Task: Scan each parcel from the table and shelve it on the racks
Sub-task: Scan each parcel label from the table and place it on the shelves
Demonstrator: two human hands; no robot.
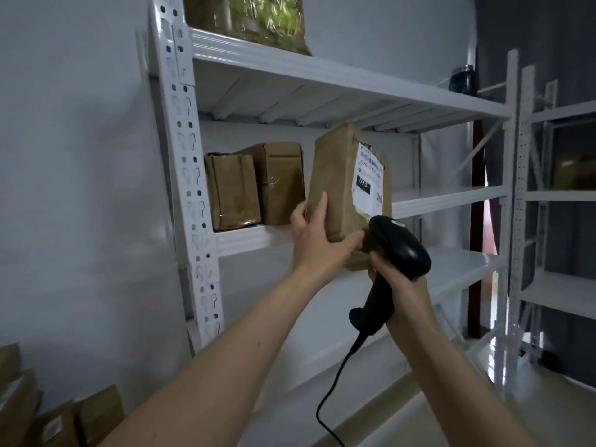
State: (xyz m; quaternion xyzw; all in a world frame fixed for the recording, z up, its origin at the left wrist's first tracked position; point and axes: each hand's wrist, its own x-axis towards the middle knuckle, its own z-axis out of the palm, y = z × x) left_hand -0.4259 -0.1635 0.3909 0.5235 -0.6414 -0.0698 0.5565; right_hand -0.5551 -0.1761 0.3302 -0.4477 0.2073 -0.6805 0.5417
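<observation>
My left hand (317,238) grips the lower left corner of a brown paper-wrapped parcel (338,182) and holds it upright in front of the white rack's middle shelf (451,201). The parcel carries a white shipping label (367,180) facing right. My right hand (400,285) grips the handle of a black corded barcode scanner (398,245), whose head sits just below the parcel's label side. Two brown parcels (254,185) stand on the same shelf to the left.
A wrapped parcel (248,17) sits on the top shelf. More brown parcels (48,414) lie at the bottom left. A second white rack (561,195) stands to the right, with a dark container (461,79) on top. The scanner's cable (332,382) hangs between my forearms.
</observation>
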